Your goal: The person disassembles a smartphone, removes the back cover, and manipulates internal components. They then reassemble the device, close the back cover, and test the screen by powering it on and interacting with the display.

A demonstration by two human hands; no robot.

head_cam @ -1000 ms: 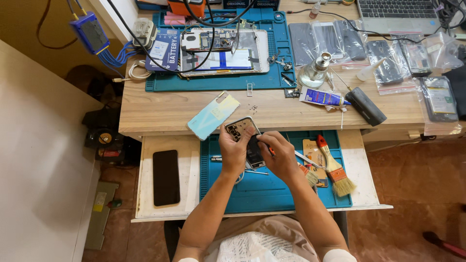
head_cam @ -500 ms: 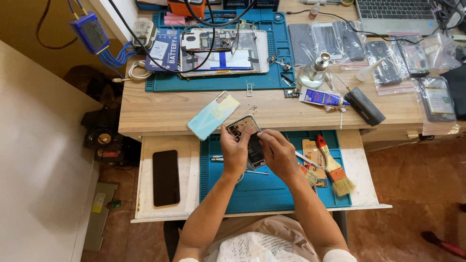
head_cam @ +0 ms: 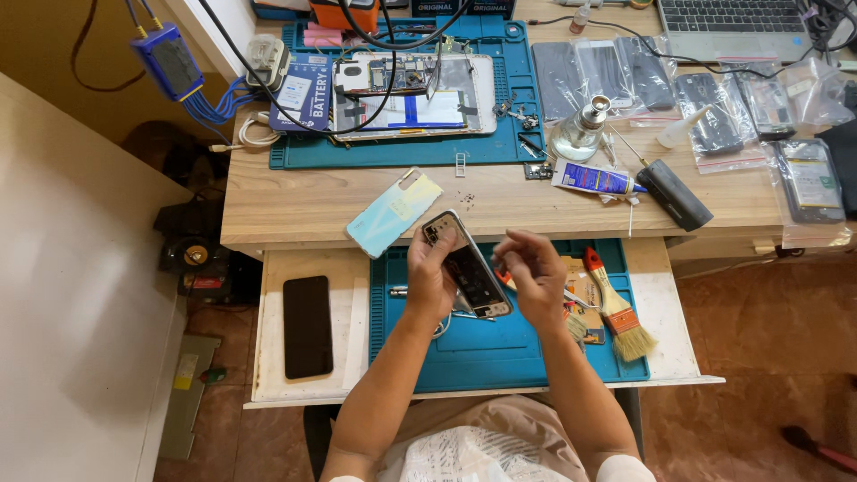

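My left hand (head_cam: 432,272) grips an opened phone (head_cam: 469,266) with its back removed, held tilted above the blue work mat (head_cam: 500,353) on the pull-out shelf. My right hand (head_cam: 537,272) hovers just right of the phone, fingers curled and pinched together; whether something tiny sits between them I cannot tell. A pale blue-yellow phone back cover (head_cam: 394,211) lies on the wooden desk edge just above my left hand. Tweezers lie partly hidden under the hands.
A black phone (head_cam: 307,326) lies at the shelf's left. Brushes (head_cam: 616,308) rest right of my right hand. On the desk: a second mat (head_cam: 295,153) with a dismantled phone (head_cam: 415,89), glue tube (head_cam: 596,179), black case (head_cam: 674,195), bagged phones (head_cam: 714,112), laptop (head_cam: 728,16).
My right hand has drawn away from the phone to the right, and the phone's inside is now more exposed. My left hand keeps its grip.
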